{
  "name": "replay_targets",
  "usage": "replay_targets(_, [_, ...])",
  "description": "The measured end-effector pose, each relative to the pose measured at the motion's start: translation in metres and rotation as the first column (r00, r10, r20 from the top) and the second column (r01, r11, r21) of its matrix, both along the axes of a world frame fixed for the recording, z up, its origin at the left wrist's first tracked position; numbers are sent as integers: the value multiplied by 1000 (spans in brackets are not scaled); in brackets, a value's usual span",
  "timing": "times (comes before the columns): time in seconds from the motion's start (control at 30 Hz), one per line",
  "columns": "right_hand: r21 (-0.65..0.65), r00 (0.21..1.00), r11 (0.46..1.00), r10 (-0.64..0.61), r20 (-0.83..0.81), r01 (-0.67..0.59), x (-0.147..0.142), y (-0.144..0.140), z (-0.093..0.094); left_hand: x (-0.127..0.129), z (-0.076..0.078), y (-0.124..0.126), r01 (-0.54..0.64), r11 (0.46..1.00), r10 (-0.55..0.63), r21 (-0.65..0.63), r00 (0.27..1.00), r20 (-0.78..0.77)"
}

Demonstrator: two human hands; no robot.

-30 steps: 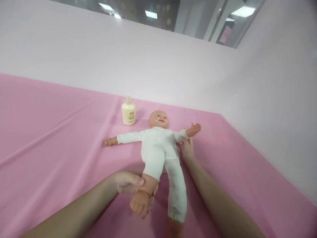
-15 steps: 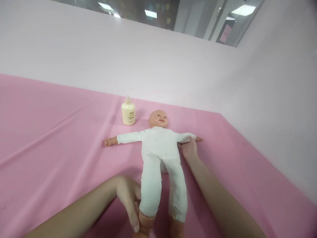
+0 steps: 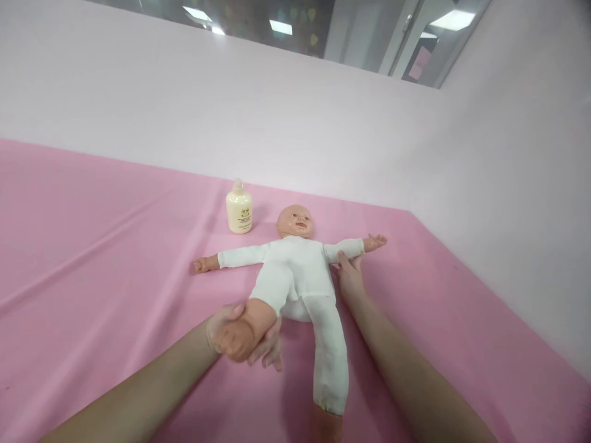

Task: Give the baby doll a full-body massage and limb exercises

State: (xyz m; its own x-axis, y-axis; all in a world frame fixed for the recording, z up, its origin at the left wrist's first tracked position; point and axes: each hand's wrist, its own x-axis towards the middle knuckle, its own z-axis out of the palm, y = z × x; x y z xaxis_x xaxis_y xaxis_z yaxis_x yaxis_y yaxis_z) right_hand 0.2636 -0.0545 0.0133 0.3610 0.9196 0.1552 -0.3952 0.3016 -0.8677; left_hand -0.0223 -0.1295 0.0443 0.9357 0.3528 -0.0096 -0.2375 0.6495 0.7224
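Note:
A baby doll point(image 3: 298, 271) in a white cloth suit lies on its back on the pink sheet point(image 3: 92, 246), arms spread. My left hand point(image 3: 244, 337) grips the doll's bare foot and lower leg, with that knee bent up toward the body. My right hand point(image 3: 349, 275) holds the doll's upper arm by the armpit, lifting that arm a little. The doll's other leg lies straight, pointing toward me.
A cream lotion bottle point(image 3: 239, 210) stands upright beside the doll's head, to its left. A pale pink wall point(image 3: 295, 123) rises behind the sheet and along the right side. Windows run along the top of the wall.
The doll's leg in my left hand went from bent to straight and is bent up again. The arm at my right hand dropped flat, then rose slightly.

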Motion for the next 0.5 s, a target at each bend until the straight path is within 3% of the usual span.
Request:
replay_targets(0.07, [1, 996, 1000, 1, 94, -1, -4, -4, 4, 1, 6, 7, 15, 996, -4, -87, 993, 118])
replay_targets(0.13, [10, 980, 1000, 13, 200, -15, -8, -7, 7, 3, 10, 13, -31, 986, 52, -163, 991, 126])
replay_targets(0.37, [111, 846, 975, 106, 523, -191, -11, -14, 17, 11, 9, 12, -238, 941, 216, -242, 970, -112])
replay_targets(0.5, [121, 780, 970, 94, 619, -212, -10, -14, 17, 13, 11, 7, -295, 932, 255, -212, 947, -196])
